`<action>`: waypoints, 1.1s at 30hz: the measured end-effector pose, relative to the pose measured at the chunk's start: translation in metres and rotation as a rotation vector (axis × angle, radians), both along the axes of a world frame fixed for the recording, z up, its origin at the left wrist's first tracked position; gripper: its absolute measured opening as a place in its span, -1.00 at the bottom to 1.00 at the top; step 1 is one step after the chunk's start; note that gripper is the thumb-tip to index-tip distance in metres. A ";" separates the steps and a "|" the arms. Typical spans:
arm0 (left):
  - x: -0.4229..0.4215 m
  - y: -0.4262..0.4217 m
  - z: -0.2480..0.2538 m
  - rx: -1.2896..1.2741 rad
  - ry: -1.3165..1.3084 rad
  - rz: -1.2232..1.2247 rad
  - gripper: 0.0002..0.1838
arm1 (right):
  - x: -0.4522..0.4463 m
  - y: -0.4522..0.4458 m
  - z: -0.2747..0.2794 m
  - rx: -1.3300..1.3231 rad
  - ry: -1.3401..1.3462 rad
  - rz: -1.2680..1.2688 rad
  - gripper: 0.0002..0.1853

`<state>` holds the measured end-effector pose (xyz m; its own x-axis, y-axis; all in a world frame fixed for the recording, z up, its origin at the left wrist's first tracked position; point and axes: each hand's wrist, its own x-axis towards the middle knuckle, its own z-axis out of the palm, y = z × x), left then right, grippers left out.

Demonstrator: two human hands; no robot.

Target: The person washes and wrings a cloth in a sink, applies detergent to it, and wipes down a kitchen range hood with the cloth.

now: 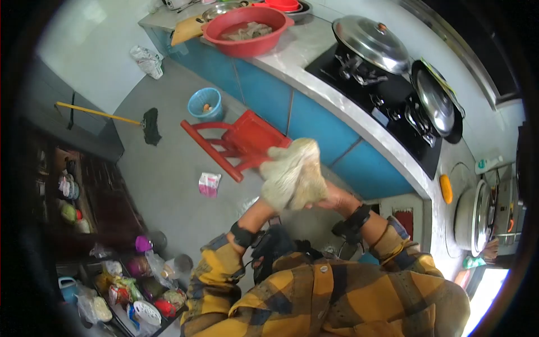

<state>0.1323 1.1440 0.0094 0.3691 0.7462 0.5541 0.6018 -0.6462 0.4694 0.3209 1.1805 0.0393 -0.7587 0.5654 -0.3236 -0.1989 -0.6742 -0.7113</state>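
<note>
A beige, wrinkled cloth (295, 175) is bunched up in front of my body, held between both hands. My left hand (266, 209) goes under its left side, and the fabric covers the fingers. At the lower right edge, my right hand (333, 197) is closed on the cloth, with some fingers hidden in the folds. Just beyond the cloth, a red plastic chair (255, 135) lies tipped on the floor. A black strap is on each wrist.
Blue cabinets (261, 87) carry a counter with a red basin (247, 48) and a gas stove (382, 98) with lidded pans. On the floor are a blue basket (205, 113), a pink-white packet (209, 184) and a mop (150, 127). Groceries crowd a rack (120, 314) at lower left.
</note>
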 end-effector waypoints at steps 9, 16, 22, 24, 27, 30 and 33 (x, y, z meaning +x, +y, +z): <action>-0.080 0.087 0.045 -0.417 -0.369 0.086 -0.53 | -0.054 0.102 0.017 -0.112 0.254 -0.055 -0.42; -0.082 0.155 0.059 -0.824 -1.448 -0.062 -0.48 | -0.062 0.179 0.066 0.000 0.101 -0.028 -0.58; -0.136 0.227 0.148 -0.671 -1.751 -0.176 -0.49 | -0.059 0.237 0.165 0.086 0.000 -0.029 -0.48; -0.146 0.257 0.156 -0.670 -1.883 -0.317 -0.49 | -0.063 0.272 0.203 0.131 0.042 -0.054 -0.38; -0.139 0.297 0.166 -0.751 -1.912 -0.495 -0.49 | -0.071 0.327 0.239 0.343 0.094 -0.095 -0.31; -0.104 0.353 0.182 -0.808 -1.721 -0.515 -0.45 | -0.082 0.371 0.259 1.155 -0.151 -0.036 -0.35; -0.068 0.400 0.205 -0.895 -1.765 -0.834 -0.49 | -0.107 0.401 0.261 2.027 -0.438 0.019 -0.33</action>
